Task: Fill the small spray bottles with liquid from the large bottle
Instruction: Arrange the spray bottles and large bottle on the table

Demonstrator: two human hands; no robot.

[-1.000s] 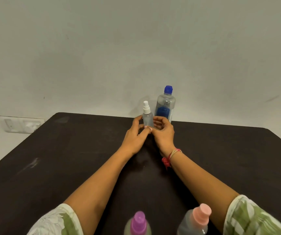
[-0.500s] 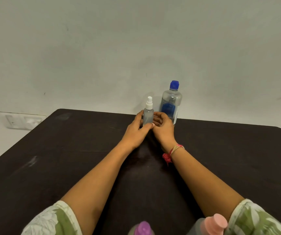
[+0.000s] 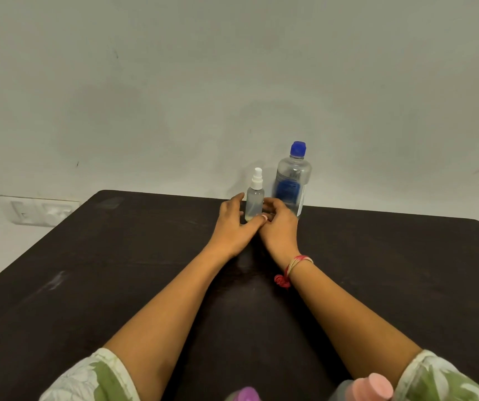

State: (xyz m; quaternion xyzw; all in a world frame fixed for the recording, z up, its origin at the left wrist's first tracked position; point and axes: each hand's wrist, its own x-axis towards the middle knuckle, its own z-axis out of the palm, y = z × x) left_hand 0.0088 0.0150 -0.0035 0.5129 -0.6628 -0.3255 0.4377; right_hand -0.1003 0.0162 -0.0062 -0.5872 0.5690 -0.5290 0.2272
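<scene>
A small clear spray bottle with a white sprayer stands upright near the far edge of the black table. Just right of it stands the large clear bottle with a blue cap and blue label. My left hand lies left of the spray bottle. Its fingers are spread slightly off the bottle, and its thumb reaches across the front of the base. My right hand sits at the bottle's right, fingers loosely curled against its side and partly hiding the large bottle's base.
Two more spray bottles stand at the near edge, cut off by the frame: one with a purple cap and one with a pink cap. A grey wall rises behind the table, and a white socket plate is on it at the left.
The spray bottle has been set down next to the large bottle, and my left fingers have loosened away from it. The view has tilted up, so the near bottles sit lower in the frame.
</scene>
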